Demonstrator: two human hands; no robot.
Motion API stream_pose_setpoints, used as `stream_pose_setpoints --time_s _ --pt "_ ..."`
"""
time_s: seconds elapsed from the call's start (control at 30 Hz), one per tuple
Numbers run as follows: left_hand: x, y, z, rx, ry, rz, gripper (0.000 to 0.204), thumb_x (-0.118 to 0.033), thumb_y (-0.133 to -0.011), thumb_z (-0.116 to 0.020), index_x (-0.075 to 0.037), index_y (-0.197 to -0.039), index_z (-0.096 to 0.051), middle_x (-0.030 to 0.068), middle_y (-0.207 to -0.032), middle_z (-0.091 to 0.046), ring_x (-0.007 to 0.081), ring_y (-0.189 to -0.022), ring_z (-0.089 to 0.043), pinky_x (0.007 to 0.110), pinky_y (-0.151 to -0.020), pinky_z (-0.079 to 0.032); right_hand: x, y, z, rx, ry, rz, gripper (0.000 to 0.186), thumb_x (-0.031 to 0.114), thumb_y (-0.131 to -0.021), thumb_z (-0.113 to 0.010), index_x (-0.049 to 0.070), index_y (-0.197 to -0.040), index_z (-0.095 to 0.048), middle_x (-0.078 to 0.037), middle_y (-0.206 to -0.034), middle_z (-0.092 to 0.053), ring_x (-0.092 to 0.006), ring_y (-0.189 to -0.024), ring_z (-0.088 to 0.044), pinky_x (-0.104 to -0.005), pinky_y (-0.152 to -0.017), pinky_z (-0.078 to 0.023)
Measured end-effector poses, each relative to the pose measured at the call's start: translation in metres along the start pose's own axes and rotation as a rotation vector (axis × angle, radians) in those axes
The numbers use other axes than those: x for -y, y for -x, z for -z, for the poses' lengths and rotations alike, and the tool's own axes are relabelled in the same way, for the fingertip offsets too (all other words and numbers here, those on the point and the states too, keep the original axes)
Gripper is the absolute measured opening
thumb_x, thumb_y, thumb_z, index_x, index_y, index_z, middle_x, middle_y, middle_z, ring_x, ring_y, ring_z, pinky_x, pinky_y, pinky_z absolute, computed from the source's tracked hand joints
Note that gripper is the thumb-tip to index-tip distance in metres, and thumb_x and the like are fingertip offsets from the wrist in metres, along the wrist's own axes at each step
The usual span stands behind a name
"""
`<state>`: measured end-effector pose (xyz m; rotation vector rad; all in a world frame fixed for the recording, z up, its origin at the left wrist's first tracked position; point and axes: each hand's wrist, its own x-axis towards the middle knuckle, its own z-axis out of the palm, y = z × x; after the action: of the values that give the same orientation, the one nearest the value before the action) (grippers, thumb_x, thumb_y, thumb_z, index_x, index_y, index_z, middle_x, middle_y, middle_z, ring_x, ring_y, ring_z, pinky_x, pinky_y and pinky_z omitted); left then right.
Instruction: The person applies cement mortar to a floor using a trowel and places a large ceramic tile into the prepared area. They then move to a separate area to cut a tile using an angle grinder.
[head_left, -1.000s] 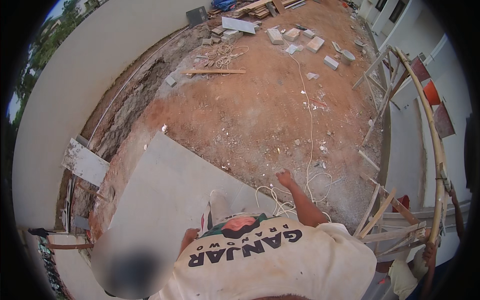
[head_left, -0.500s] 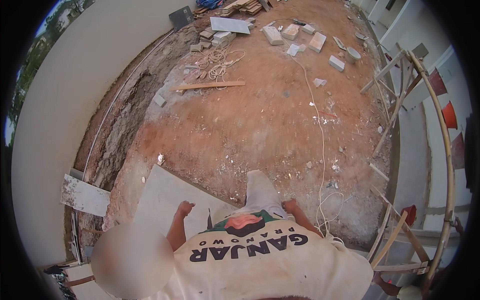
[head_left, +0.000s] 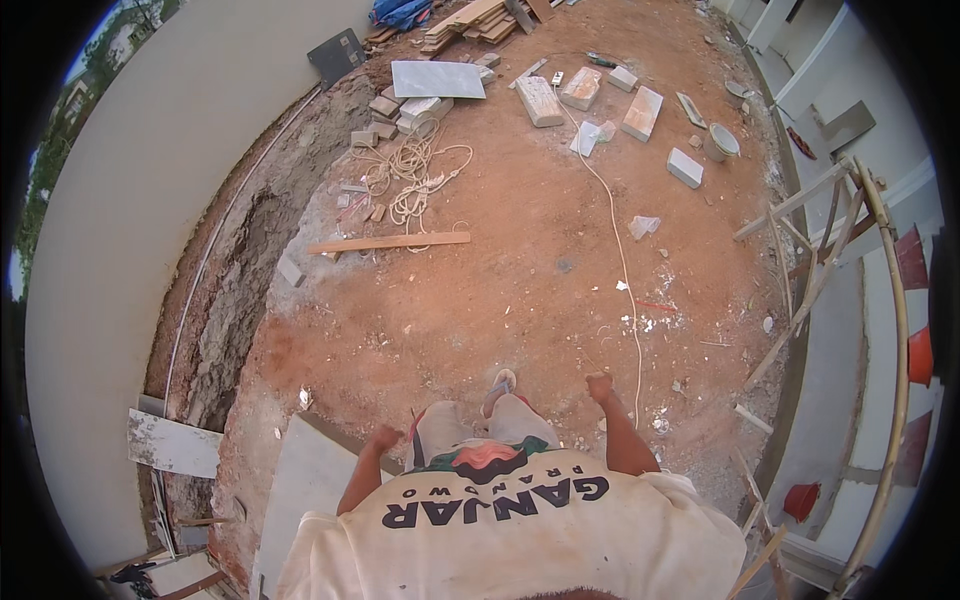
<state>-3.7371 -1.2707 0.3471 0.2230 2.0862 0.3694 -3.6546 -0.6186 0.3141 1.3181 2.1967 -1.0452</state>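
My left hand [head_left: 385, 437] hangs by my left thigh, its fingers curled in, with nothing seen in it. It is nearest to a large pale flat board [head_left: 310, 485] lying on the ground. My right hand [head_left: 598, 387] swings out ahead of my right side, closed in a loose fist over the reddish dirt, and no object shows in it. Neither hand touches anything. Between them one sandalled foot [head_left: 500, 385] is set forward. Beyond the right hand a thin white cable [head_left: 632, 330] runs along the ground.
Pale blocks [head_left: 540, 102], a bucket [head_left: 721, 142] and a tangled rope [head_left: 420, 165] lie farther ahead. A wooden plank [head_left: 390, 243] crosses the ground at left, beside a trench [head_left: 235, 280] along the wall. Pole scaffolding [head_left: 890, 300] stands at right.
I have moved forward, so the blocks, rope and plank appear nearer. My right hand has swung forward, and my left hand has dropped back. A sandalled foot has come into view.
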Motion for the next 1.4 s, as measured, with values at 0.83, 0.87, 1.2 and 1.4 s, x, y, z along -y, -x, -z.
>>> stream_pose_setpoints --time_s 0.83,0.87,1.2,1.4 --pt "-0.297 -0.422 0.621 -0.198 0.249 0.175 0.052 -0.037 -0.088 -0.069 0.007 -0.116 -0.068 0.0276 -0.119 -0.068 0.0345 -0.111 -0.067 0.043 -0.091 -0.053 0.314 -0.307 0.125 -0.07 -0.336 -0.124 0.068 0.018 -0.087 -0.071 -0.015 -0.137 -0.039 -0.02 -0.092 -0.068 -0.0256 -0.075 -0.067 -0.0391 -0.065 -0.056" --pt "-0.333 -0.453 0.642 -0.206 0.223 0.115 0.05 -0.036 -0.089 -0.068 0.006 -0.117 -0.067 0.0225 -0.11 -0.069 0.0303 -0.1 -0.067 0.042 -0.084 -0.053 0.286 -0.331 0.138 -0.099 -0.28 -0.15 0.07 0.018 -0.087 -0.07 -0.015 -0.138 -0.036 -0.02 -0.092 -0.068 -0.0259 -0.074 -0.067 -0.0391 -0.065 -0.055" --pt "-0.552 -0.601 0.747 -0.141 0.219 -0.012 0.066 -0.037 -0.087 -0.069 0.006 -0.135 -0.057 0.0298 -0.136 -0.058 0.0404 -0.132 -0.053 0.042 -0.109 -0.043 0.381 -0.514 0.18 0.047 -0.086 -0.274 0.073 0.02 -0.086 -0.07 -0.013 -0.139 -0.031 -0.018 -0.088 -0.07 -0.0257 -0.074 -0.07 -0.0393 -0.064 -0.056" --pt "-0.632 -0.606 0.784 0.03 0.107 -0.059 0.065 -0.037 -0.084 -0.071 0.008 -0.129 -0.059 0.0303 -0.129 -0.062 0.0415 -0.123 -0.059 0.042 -0.105 -0.046 0.605 -0.64 0.334 0.006 -0.057 0.056 0.044 0.023 -0.086 -0.07 -0.007 -0.117 -0.062 -0.012 -0.084 -0.073 -0.0237 -0.077 -0.071 -0.0385 -0.072 -0.056"
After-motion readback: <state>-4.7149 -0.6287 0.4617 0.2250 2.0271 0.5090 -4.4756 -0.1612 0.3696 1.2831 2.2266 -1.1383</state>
